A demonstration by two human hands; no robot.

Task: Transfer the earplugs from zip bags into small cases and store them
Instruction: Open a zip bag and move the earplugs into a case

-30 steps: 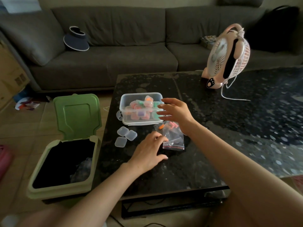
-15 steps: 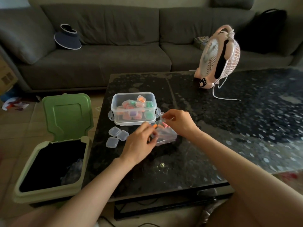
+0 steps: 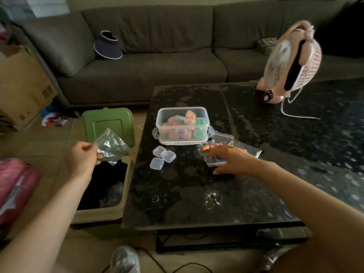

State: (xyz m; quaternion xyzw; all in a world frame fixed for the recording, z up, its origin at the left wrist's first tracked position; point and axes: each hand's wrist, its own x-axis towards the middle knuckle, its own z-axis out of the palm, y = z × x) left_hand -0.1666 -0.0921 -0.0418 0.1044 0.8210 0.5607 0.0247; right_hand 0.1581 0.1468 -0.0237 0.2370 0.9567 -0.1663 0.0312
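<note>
Centre left, the left hand (image 3: 83, 157) pinches an empty zip bag (image 3: 111, 147) over the bin (image 3: 102, 212); the right hand (image 3: 233, 160) rests straight fingers on a bag of earplugs (image 3: 205, 149) on the worktop (image 3: 197, 196).

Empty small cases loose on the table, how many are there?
3 empty cases in front of the storage box: rear one, right one, nearest one. None seems hidden.

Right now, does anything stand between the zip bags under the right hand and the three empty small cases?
Nothing visible does. The right hand rests on the zip bags; the small cases lie to their left, and only bare table shows between them. The clear container stands behind that path.
</note>
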